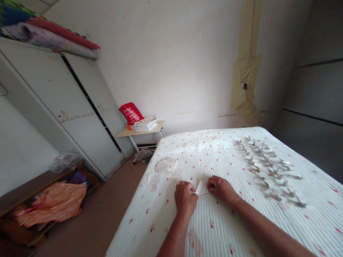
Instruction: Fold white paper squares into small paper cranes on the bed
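A small piece of printed paper (202, 188), partly folded up along its left side, lies between my two hands on the bed. My left hand (185, 197) is closed, its thumb and fingers pinching the paper's left edge. At the right edge of the same paper, my right hand (221, 190) is closed with curled fingers; its fingertips are partly hidden. Just beyond my left hand lie a printed paper square (177, 175) and another paper square (153, 179). A loose pile of printed paper pieces (166, 164) sits behind them.
Rows of small folded paper figures (270, 167) stand on the right of the quilted bed cover (209, 221). Past the bed's far left corner, a small table (125, 133) holds a red bag (131, 113) and a white box (146, 125). Grey lockers (80, 96) line the left.
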Motion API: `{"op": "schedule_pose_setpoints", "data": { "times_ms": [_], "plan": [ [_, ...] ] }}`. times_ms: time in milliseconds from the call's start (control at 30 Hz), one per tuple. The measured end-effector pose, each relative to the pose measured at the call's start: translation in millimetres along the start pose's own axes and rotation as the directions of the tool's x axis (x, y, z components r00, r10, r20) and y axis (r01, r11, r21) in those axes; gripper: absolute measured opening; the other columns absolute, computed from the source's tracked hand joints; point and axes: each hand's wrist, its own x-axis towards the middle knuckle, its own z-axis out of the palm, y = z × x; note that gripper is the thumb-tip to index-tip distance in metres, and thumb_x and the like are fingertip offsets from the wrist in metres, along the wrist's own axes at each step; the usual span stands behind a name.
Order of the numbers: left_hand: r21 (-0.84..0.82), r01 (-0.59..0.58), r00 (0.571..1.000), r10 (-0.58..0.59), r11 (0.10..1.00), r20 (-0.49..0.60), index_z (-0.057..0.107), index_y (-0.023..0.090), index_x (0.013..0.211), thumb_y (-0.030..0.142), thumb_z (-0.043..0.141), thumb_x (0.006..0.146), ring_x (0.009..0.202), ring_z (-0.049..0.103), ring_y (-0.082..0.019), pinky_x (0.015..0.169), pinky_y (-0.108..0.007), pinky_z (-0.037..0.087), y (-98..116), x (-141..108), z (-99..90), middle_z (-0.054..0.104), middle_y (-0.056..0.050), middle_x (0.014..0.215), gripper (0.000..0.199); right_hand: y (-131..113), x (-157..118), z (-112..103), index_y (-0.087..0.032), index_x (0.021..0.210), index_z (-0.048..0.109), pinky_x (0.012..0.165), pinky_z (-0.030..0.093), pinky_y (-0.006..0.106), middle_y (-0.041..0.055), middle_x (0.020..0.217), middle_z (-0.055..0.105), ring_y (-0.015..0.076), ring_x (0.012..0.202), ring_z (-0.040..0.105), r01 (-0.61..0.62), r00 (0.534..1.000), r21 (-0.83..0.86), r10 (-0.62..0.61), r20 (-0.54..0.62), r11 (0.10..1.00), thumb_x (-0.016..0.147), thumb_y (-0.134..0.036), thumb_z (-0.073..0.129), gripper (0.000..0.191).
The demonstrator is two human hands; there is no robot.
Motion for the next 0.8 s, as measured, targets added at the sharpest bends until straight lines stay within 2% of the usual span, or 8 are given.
{"op": "schedule_pose_setpoints", "data": {
  "times_ms": [333,567,800],
  "plan": [
    [-0.022,-0.007,1.0,0.008,1.0,0.03,0.059,0.02,0.074,0.006,0.053,0.061,0.09,0.049,-0.016,0.078,-0.025,0.034,-2.0,0.0,0.1,0.058,0.0,0.089,0.02,2.0,1.5,1.3,-0.017,0.068,0.061,0.061,0.034,0.019,0.0018,0.075,0.06,0.0116,0.068,0.053,-0.004,1.0,-0.008,0.004,0.01,1.0,0.067,-0.01,0.045,0.018],
    [-0.124,-0.082,0.996,0.077,0.989,-0.05,0.059,0.019,0.07,0.0,0.046,0.059,0.086,0.049,-0.016,0.077,-0.025,0.035,-11.6,0.2,6.1,0.058,-0.001,0.084,0.025,2.1,0.6,1.8,-0.018,0.067,0.06,0.061,0.035,0.02,0.0018,0.074,0.06,0.0118,0.067,0.054,-0.001,1.0,0.009,0.001,0.002,1.0,0.066,-0.009,0.044,0.018],
    [-0.203,-0.136,0.988,0.117,0.97,-0.101,0.06,0.019,0.074,0.003,0.045,0.058,0.087,0.05,-0.017,0.079,-0.028,0.035,-11.3,-1.6,3.3,0.059,-0.001,0.085,0.028,5.3,-2.2,1.2,-0.017,0.069,0.057,0.06,0.034,0.02,0.0014,0.073,0.058,0.0116,0.066,0.051,0.041,0.999,0.073,-0.039,-0.021,0.996,0.065,-0.01,0.044,0.015]
  ]
}}
